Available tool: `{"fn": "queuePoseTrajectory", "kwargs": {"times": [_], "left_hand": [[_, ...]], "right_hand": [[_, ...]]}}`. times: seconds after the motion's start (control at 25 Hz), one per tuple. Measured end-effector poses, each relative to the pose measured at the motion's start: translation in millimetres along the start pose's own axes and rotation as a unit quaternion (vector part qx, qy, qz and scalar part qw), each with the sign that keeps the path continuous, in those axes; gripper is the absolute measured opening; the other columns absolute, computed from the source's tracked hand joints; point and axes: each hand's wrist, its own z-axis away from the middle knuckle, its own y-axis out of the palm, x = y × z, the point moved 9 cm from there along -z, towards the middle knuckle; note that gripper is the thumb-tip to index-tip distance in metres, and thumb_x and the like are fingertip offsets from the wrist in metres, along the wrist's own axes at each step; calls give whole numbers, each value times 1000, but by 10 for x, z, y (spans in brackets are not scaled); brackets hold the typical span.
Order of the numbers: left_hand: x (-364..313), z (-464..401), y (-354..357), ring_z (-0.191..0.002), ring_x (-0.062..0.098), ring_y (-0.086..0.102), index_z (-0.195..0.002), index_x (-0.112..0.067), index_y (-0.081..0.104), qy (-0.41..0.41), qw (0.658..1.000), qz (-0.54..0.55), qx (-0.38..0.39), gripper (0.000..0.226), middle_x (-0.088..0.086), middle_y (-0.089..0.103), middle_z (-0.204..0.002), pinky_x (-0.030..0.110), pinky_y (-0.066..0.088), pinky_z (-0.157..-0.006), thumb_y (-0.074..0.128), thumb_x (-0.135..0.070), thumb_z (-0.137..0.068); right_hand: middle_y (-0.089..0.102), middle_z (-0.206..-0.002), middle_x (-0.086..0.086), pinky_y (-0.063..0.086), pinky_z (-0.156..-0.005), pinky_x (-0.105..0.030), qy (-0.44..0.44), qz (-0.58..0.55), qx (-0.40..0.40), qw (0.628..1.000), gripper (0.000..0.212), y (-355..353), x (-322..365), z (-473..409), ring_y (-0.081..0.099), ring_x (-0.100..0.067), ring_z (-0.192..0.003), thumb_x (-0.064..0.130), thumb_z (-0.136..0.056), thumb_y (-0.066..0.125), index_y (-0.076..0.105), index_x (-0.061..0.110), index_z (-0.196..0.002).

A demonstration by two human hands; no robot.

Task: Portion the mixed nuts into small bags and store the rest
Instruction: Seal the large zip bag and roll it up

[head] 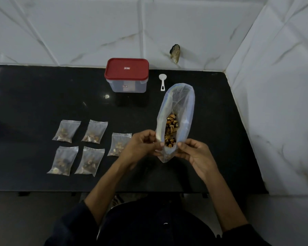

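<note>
At the lower left of the frame five small clear plastic bags of nuts (78,146) lay in two rows on the black stone counter (34,96), a sixth-place gap beside the third bag of the upper row; at the upper centre stood the clear rectangular container with a red lid (126,75), lid on, and just right of it a small white plastic scoop (162,82) lay flat; below, at centre, the left hand (140,146) pinched the near left edge of the large clear zip bag (176,119), which stood open with the remaining mixed nuts (171,130) heaped along its lower side; the right hand (196,155) pinched the opposite edge, thumb and fingers curled on the plastic. The portioning looked finished and the rest awaited storing; with the mouth gaping and the bag tilted, a slipped pinch or uneven pull could spill nuts onto the counter; nuts caught in the zip track might also stop it sealing.
</note>
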Motion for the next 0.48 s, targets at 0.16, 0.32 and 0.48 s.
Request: {"fn": "queuePoseTrajectory", "kwargs": {"times": [0.16,0.32,0.48], "left_hand": [[-75,-9,-46,-66,16,66,-97,2,60,33,996,25,-79,19,8,67,-72,27,57,-56,68,-8,-82],[-141,-5,-59,-58,20,63,-99,-2,55,57,987,-8,-150,12,14,66,-72,30,53,-46,61,-9,-91],[-200,26,-20,-54,24,62,-100,-11,48,53,982,-66,-169,8,14,63,-69,29,50,-44,53,-8,-94]], "right_hand": [[72,-88,-15,57,-59,-27,-41,-4,-37,998,11,21,58,8,70,-23,-74,10,-83,67,63,2,-89],[69,-78,-15,54,-50,-27,-85,67,-81,991,14,46,177,-9,66,-20,-61,14,-87,66,60,2,-89],[67,-80,-10,54,-49,-30,-119,119,-167,972,12,-36,288,38,65,-20,-60,11,-86,65,55,10,-93]]}}
